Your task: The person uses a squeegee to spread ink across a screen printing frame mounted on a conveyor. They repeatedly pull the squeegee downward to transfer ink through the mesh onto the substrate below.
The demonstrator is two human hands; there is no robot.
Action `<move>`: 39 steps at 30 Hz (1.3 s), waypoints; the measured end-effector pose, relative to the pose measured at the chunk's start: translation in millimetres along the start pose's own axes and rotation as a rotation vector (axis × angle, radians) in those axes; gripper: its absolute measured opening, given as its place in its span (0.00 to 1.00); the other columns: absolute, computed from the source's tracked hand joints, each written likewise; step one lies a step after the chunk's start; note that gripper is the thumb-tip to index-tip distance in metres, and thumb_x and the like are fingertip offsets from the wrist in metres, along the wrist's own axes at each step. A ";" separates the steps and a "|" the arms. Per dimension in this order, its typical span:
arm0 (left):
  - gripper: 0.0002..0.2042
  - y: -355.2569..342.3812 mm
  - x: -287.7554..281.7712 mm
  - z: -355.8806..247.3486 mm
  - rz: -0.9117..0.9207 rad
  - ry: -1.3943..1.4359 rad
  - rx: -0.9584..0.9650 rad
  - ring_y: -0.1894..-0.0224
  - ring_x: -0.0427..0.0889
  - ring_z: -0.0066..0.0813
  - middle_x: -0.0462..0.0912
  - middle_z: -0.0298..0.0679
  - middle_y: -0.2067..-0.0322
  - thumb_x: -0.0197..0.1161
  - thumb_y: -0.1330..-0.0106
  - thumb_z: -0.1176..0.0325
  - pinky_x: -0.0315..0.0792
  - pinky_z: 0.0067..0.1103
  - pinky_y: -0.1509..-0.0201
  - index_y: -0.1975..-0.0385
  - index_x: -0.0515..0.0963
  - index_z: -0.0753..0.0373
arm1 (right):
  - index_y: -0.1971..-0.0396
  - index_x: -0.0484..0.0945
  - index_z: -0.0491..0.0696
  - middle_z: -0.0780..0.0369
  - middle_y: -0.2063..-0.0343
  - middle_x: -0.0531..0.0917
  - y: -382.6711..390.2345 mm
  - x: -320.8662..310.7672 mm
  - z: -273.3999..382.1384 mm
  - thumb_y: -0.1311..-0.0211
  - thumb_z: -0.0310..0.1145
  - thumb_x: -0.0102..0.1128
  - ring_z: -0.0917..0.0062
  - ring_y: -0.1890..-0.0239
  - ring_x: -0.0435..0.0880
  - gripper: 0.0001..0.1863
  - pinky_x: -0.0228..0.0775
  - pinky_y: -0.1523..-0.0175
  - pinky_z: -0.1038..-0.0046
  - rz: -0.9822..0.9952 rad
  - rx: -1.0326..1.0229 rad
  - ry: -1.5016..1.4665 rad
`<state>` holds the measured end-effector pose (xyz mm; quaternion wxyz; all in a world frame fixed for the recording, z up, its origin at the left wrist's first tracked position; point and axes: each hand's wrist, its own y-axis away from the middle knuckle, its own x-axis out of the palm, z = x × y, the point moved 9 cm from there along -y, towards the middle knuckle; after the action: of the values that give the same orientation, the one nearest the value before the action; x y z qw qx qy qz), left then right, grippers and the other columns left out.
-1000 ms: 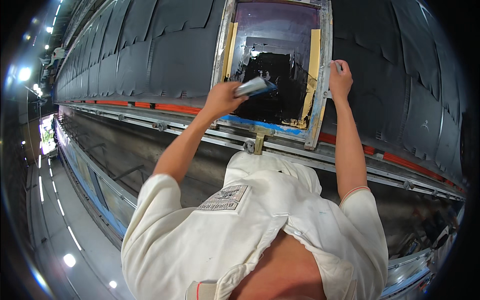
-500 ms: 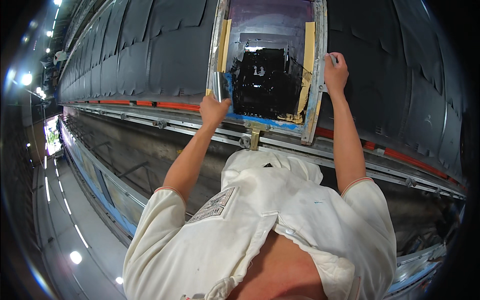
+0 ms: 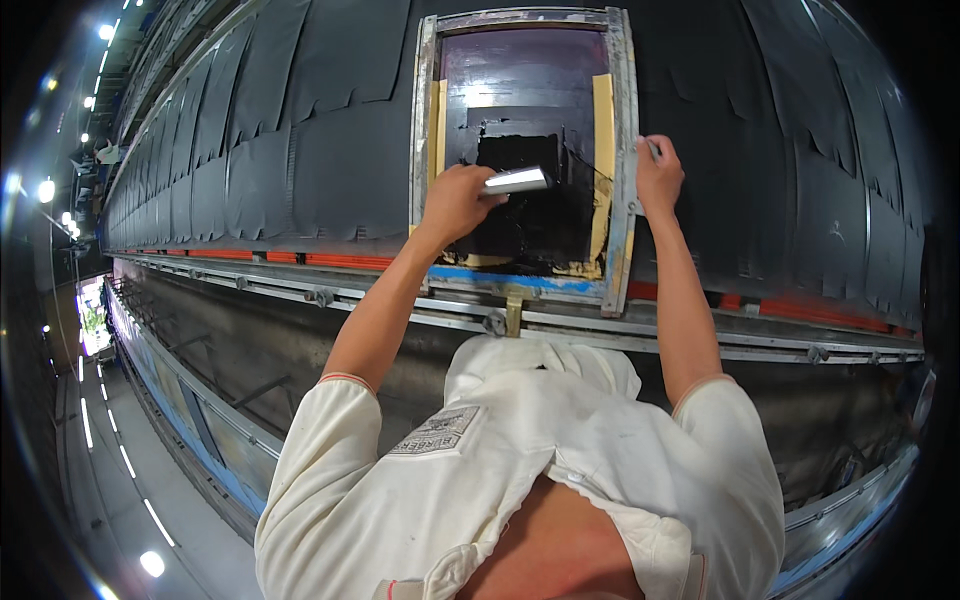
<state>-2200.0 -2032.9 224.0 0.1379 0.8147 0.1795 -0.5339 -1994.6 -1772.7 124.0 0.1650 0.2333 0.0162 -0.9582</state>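
Ink spreading, apparently — the left hand grasps a silvery, bar-shaped squeegee over the middle of the metal frame; the right hand clasps a small grey handle beside its right rail. The next move likely calls for even blade pressure — the black ink inside the frame looks glossy, ragged-edged.

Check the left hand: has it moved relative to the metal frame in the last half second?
Yes: relative to the metal frame, the left hand has moved rightward and up the picture.
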 end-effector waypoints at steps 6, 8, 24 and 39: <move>0.12 -25.5 -0.4 -0.6 0.081 -0.088 0.303 0.58 0.84 0.42 0.87 0.39 0.64 0.76 0.44 0.67 0.77 0.36 0.52 0.60 0.85 0.58 | 0.57 0.83 0.49 0.50 0.71 0.86 1.6 0.1 0.8 0.29 0.44 0.63 0.54 0.66 0.88 0.14 0.76 0.59 0.60 0.056 0.084 0.158; 0.12 -47.0 8.1 10.8 0.121 -0.019 0.243 0.57 0.85 0.44 0.86 0.39 0.64 0.75 0.43 0.67 0.78 0.37 0.52 0.60 0.85 0.58 | 0.57 0.84 0.50 0.50 0.68 0.87 -3.6 2.5 -8.3 0.30 0.45 0.64 0.57 0.64 0.88 0.14 0.76 0.57 0.60 0.083 0.107 0.248; 0.13 -89.5 22.2 37.3 0.058 0.053 0.181 0.64 0.86 0.49 0.86 0.43 0.71 0.77 0.48 0.65 0.78 0.39 0.59 0.63 0.86 0.57 | 0.65 0.81 0.46 0.56 0.69 0.85 33.3 152.5 128.0 0.51 0.29 0.73 0.56 0.59 0.82 0.13 0.72 0.51 0.55 0.782 -0.680 0.613; 0.10 -131.3 14.7 44.6 0.024 0.046 0.245 0.66 0.86 0.52 0.85 0.44 0.73 0.77 0.48 0.64 0.78 0.42 0.63 0.69 0.84 0.57 | 0.68 0.85 0.44 0.48 0.73 0.86 -6.3 161.8 145.0 0.46 0.35 0.73 0.49 0.64 0.87 0.11 0.79 0.54 0.53 0.797 -0.616 0.577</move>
<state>-2289.0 -1931.6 188.7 0.0394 0.8394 0.1065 -0.5315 -2196.0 -1832.4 179.6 0.5621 0.4145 0.2496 -0.6708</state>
